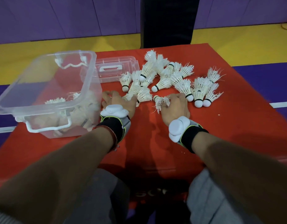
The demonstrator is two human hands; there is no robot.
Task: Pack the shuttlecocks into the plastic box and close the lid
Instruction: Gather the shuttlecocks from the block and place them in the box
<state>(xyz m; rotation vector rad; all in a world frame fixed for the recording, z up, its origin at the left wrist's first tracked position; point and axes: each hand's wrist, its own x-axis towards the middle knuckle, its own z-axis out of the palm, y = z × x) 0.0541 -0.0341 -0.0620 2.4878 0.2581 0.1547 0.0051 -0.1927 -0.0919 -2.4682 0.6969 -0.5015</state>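
A clear plastic box [89,88] stands open on the left of the red mat, with several white shuttlecocks inside [56,101]. Its clear lid [117,62] lies flat behind it. A heap of feather shuttlecocks [170,78] covers the mat's middle and right. My left hand [118,102] grips a bunch of shuttlecocks [139,94] just right of the box. My right hand [176,105] curls round a single shuttlecock [160,101] on the mat. Both wrists carry white sensor pods on black bands.
The red mat [236,118] ends at a near edge above my knees and at a right edge sloping toward the purple floor. A dark pillar [168,21] rises behind the mat. Yellow and purple court floor surrounds it.
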